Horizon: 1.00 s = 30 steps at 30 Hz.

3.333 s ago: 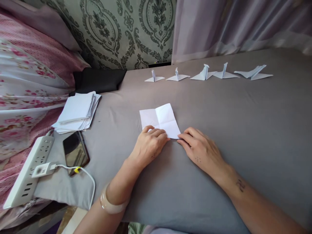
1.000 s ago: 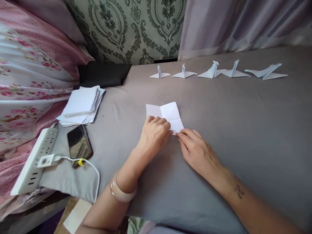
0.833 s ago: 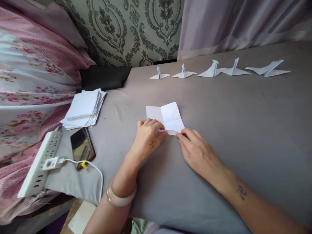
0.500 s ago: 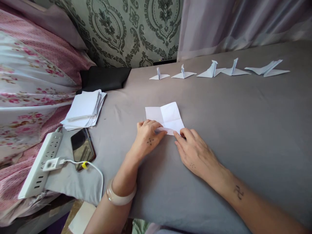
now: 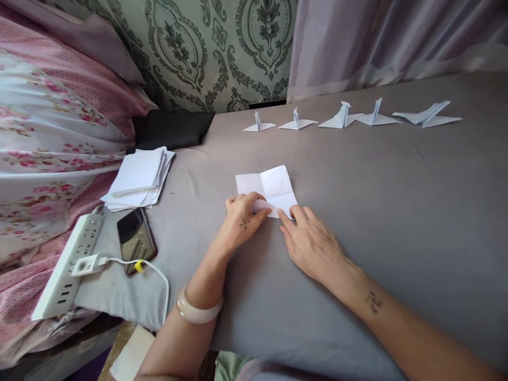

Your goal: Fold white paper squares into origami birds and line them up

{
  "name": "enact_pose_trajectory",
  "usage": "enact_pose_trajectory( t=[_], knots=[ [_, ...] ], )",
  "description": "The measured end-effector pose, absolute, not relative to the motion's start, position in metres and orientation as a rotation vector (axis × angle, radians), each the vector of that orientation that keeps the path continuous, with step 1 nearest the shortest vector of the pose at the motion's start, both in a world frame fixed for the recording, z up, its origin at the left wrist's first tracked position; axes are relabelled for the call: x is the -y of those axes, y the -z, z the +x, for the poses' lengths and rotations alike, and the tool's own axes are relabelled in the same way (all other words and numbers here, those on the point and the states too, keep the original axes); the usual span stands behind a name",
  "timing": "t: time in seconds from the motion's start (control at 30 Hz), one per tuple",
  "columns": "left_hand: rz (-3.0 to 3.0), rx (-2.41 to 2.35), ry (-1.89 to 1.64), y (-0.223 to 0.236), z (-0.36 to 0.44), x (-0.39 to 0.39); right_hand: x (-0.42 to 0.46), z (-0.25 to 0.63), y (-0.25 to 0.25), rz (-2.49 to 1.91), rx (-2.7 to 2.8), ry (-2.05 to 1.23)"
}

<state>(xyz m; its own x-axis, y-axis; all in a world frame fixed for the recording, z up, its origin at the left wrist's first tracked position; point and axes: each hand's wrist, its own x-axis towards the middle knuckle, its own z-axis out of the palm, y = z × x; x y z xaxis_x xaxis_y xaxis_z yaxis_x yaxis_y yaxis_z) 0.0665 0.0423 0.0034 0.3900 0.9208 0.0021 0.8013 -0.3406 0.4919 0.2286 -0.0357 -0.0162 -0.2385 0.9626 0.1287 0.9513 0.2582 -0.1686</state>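
Observation:
A creased sheet of white paper [image 5: 277,185] lies on the grey cloth in front of me, its near edge folded up in a narrow strip. My left hand [image 5: 244,217] is closed on the left end of that fold, thumb and fingers pinching it. At the right end my right hand [image 5: 307,233] presses its fingertips on the near edge of the paper, fingers bent and close together. The fingers cover parts of the near edge.
Several folded paper birds [image 5: 341,117] stand in a row at the back. Left are a stack of white paper [image 5: 137,174], a black folder-like item [image 5: 170,129], a phone [image 5: 137,241] and a white power strip [image 5: 67,270] with a cable. A floral curtain [image 5: 51,132] hangs beside them.
My right hand has slid slightly left along the folded edge, nearer to my left hand. The left hand stays on the fold, and the view has shifted a little.

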Motion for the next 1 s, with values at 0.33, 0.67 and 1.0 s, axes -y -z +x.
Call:
enact_pose_trajectory(
  t=[0.33,0.67,1.0],
  knots=[
    [2.124,-1.42,-0.448,-0.006,0.061,-0.041,0.044,0.231,0.008,-1.773,2.306,-0.092],
    [2.118,-1.376,-0.426,-0.007,0.058,-0.039,0.048,0.235,0.007,-1.763,2.299,-0.11],
    [2.081,-1.445,-0.403,-0.008,0.068,-0.045,0.044,0.228,0.006,-1.819,2.344,-0.073]
  ],
)
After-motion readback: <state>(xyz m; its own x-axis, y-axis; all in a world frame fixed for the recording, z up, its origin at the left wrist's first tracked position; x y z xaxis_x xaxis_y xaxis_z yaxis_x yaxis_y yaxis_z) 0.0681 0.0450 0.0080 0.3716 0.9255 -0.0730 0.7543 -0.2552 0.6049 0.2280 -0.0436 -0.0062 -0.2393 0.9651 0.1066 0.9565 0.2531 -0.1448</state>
